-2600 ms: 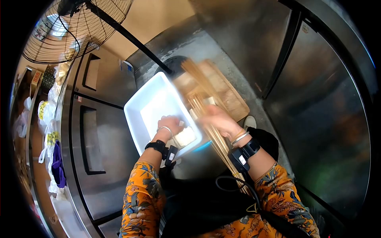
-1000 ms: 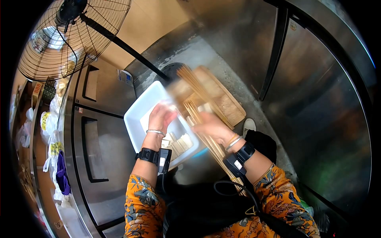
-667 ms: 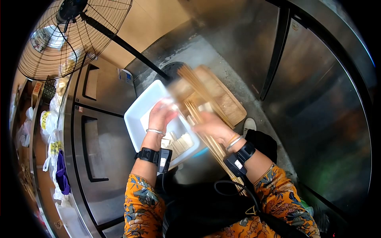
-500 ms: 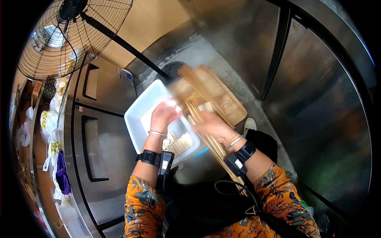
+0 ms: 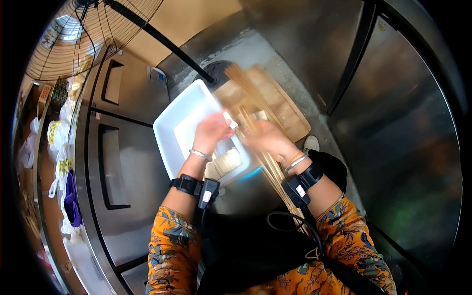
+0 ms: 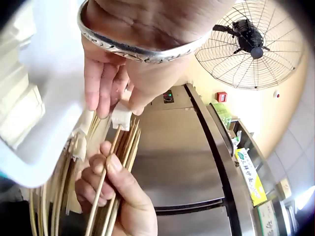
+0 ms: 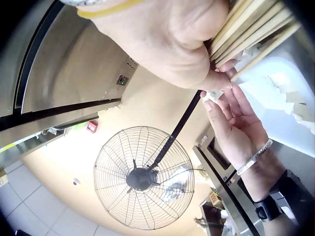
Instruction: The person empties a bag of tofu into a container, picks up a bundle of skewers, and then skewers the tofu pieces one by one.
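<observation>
In the left wrist view, the left hand (image 6: pixel 142 73) pinches a small white block (image 6: pixel 121 116) between thumb and fingers. The right hand (image 6: pixel 118 191) grips a bundle of thin wooden sticks (image 6: pixel 129 147), and the tip of one stick (image 6: pixel 101 184) meets the block's underside. In the head view the left hand (image 5: pixel 212 132) is over the right edge of a white tub (image 5: pixel 169 147), close beside the right hand (image 5: pixel 271 141). Cream blocks (image 5: pixel 223 163) lie in the tub's near end. The right wrist view shows the right hand (image 7: pixel 172 44) with the sticks and the left hand (image 7: pixel 241 128) facing it.
Right of the tub lies a wooden board (image 5: pixel 292 118) with a second bundle of sticks (image 5: pixel 246 88) over it. A caged fan (image 5: pixel 93 39) stands at the upper left. Steel cabinets (image 5: pixel 132 172) flank the left; another steel door (image 5: pixel 403 123) is at the right.
The left hand has come out of the tub's near end, holding a white block, and has moved right to the right hand. The right hand still holds the sticks. The head view has shifted slightly.
</observation>
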Demonstrator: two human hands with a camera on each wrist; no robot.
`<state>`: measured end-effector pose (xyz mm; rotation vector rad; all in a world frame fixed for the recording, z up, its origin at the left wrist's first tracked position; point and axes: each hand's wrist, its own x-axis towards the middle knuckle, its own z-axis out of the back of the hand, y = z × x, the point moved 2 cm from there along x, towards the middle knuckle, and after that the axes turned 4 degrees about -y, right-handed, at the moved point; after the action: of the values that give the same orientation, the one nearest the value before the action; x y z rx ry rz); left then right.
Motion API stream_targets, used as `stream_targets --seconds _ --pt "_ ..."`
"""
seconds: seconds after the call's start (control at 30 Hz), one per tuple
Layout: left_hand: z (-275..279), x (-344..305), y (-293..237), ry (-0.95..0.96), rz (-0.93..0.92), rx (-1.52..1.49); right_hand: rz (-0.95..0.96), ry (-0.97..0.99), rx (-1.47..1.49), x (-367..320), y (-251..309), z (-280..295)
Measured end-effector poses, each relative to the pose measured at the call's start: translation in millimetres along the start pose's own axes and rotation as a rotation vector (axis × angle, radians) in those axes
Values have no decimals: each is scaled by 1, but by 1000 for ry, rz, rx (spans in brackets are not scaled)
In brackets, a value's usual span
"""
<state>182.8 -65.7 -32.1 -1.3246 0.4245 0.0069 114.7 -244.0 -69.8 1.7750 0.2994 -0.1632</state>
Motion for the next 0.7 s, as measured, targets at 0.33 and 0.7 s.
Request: stream_targets --seconds 0.33,0.7 --pt "100 -18 50 137 -181 1301 -10 -35 49 5 -8 3" --pt "91 -24 53 78 -246 1184 -45 59 257 5 -7 3"
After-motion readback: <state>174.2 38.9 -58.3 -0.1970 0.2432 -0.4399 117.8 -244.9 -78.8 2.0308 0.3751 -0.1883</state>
